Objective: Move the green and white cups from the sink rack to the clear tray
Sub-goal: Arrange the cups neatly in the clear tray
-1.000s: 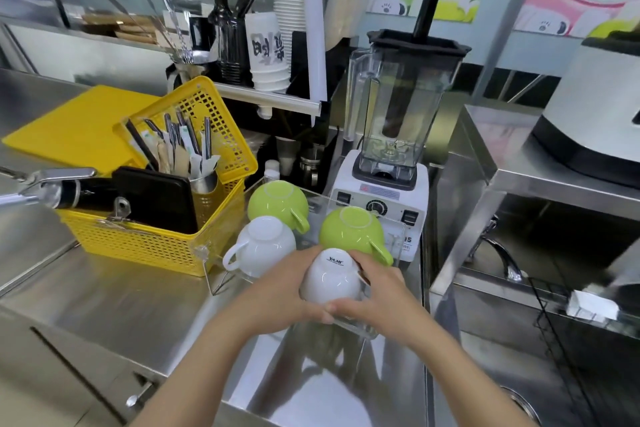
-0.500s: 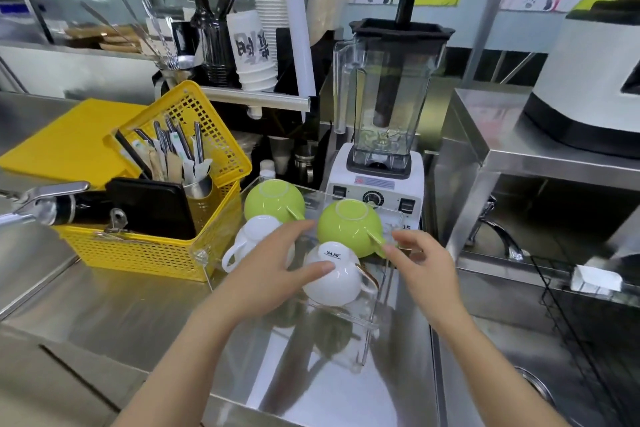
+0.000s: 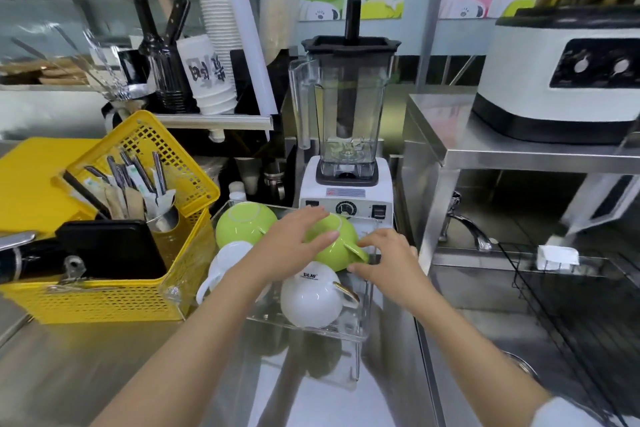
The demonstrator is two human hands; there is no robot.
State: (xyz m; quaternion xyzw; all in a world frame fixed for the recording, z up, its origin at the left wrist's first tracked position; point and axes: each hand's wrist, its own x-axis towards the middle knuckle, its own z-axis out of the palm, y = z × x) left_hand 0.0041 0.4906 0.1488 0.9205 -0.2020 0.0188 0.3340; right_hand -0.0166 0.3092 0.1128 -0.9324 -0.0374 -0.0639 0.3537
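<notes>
The clear tray (image 3: pixel 362 336) sits on the steel counter in front of the blender. Upside down in it are two green cups and two white cups. My left hand (image 3: pixel 289 246) lies over the right green cup (image 3: pixel 334 250), fingers spread across its base. My right hand (image 3: pixel 389 262) touches that cup's handle with its fingertips. The near white cup (image 3: pixel 311 296) stands free at the tray's front right, handle pointing right. The far green cup (image 3: pixel 244 224) and the left white cup (image 3: pixel 225 260) are partly hidden by my left arm.
A yellow basket (image 3: pixel 114 302) of utensils stands just left of the tray. The blender (image 3: pixel 344 121) is right behind it. To the right lie the sink, a tap (image 3: pixel 467 227) and a black wire rack (image 3: pixel 571 305). A white machine (image 3: pixel 561 80) sits on a raised steel shelf.
Both hands let go of the near white cup, which now rests in the tray, and moved back onto the right green cup. The view has shifted closer.
</notes>
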